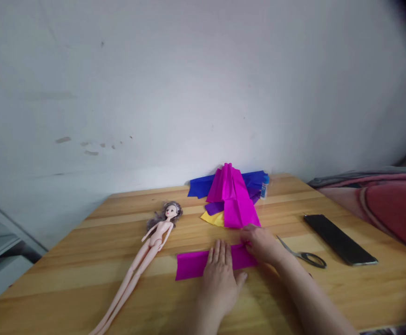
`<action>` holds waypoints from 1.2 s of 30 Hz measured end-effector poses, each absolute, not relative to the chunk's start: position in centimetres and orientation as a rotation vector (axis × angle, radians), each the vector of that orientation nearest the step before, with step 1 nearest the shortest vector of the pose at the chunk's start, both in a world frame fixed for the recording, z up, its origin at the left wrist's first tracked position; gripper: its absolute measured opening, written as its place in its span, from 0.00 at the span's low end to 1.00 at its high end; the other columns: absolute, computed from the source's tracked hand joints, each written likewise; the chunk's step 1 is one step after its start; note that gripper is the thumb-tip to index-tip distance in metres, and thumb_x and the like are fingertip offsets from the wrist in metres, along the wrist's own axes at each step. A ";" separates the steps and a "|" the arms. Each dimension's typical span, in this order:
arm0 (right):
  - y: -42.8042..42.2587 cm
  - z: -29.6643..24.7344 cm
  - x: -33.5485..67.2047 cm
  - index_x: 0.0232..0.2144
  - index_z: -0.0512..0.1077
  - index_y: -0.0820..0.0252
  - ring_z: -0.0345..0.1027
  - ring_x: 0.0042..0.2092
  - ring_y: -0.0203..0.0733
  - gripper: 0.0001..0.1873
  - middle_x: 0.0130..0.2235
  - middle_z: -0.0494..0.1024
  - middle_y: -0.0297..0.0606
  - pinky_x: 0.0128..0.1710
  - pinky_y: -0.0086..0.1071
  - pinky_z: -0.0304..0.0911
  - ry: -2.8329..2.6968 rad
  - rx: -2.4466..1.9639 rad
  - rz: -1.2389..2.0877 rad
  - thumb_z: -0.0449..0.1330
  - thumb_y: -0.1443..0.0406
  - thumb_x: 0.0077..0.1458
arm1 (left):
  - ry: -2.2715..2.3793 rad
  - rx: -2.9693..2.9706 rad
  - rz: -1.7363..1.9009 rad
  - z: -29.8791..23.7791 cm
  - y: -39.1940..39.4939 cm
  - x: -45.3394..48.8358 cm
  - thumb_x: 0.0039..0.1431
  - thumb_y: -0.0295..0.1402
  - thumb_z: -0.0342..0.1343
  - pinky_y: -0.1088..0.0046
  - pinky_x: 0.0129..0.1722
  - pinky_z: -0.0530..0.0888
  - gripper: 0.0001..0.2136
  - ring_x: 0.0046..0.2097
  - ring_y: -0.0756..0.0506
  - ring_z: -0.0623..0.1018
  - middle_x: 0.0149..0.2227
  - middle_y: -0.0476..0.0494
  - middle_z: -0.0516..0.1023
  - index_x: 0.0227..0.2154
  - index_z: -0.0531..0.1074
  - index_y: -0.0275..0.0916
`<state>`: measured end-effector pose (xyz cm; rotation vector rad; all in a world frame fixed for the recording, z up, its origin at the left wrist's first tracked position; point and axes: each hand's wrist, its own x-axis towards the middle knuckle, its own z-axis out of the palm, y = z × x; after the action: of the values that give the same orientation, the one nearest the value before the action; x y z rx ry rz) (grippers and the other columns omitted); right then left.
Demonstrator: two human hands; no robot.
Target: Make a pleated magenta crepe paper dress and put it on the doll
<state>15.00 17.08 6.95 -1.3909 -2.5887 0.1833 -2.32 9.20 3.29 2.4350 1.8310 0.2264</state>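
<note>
A magenta strip of what looks like crepe paper (191, 266) lies sideways on the wooden table. My left hand (220, 277) rests flat across its middle, fingers stretched out and thumb apart. At the strip's right end, my right hand (264, 244) has its fingers bent together on the upper edge; the fingertips partly cover that corner. Just beyond the right hand sits a larger folded magenta sheet (240, 209). Scissors (307, 257) with dark handles lie to the right of that hand. Left of the strip, an undressed doll (154, 242) with greyish hair lies on its back.
Blue paper (200, 187), purple paper (214, 208) and yellow paper (213, 218) lie partly under the magenta sheet. Beside them stands a glue stick (264, 187) with a blue cap. A black phone-like slab (339, 239) is at the right. A wall (189, 93) rises behind the table (66, 274).
</note>
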 end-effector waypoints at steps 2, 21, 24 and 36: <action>17.1 7.0 15.0 0.28 0.71 0.58 0.66 0.38 0.41 0.10 0.34 0.74 0.38 0.34 0.29 0.53 -2.586 -1.392 0.192 0.52 0.73 0.45 | 1.830 2.430 0.228 3.3 9.2 -2.3 0.59 0.55 0.34 0.56 0.64 0.48 0.37 0.66 0.37 0.46 0.65 0.33 0.47 0.62 0.50 0.29; 17.7 6.5 16.8 0.31 0.68 0.59 0.66 0.38 0.40 0.15 0.35 0.73 0.38 0.36 0.28 0.55 -2.520 -1.391 0.384 0.52 0.76 0.39 | 1.819 2.419 0.266 3.3 9.2 -2.4 0.58 0.56 0.33 0.56 0.64 0.48 0.38 0.65 0.38 0.45 0.65 0.33 0.47 0.62 0.50 0.29; 17.9 6.9 17.6 0.29 0.67 0.59 0.64 0.35 0.38 0.15 0.33 0.72 0.36 0.34 0.26 0.55 -2.481 -1.379 0.467 0.51 0.76 0.36 | 1.819 2.413 0.252 3.2 9.2 -2.5 0.58 0.57 0.33 0.57 0.64 0.48 0.39 0.66 0.38 0.45 0.65 0.33 0.46 0.62 0.49 0.29; 18.3 6.0 16.9 0.28 0.68 0.59 0.63 0.35 0.38 0.11 0.33 0.72 0.36 0.35 0.27 0.55 -2.473 -1.318 0.431 0.53 0.74 0.39 | 1.845 2.418 0.203 3.0 9.4 -2.2 0.58 0.56 0.33 0.56 0.64 0.49 0.39 0.66 0.37 0.45 0.65 0.33 0.45 0.62 0.49 0.29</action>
<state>16.94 18.30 5.96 -1.3177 -2.4726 0.4306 -2.23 9.35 3.04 2.4176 1.8449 0.2025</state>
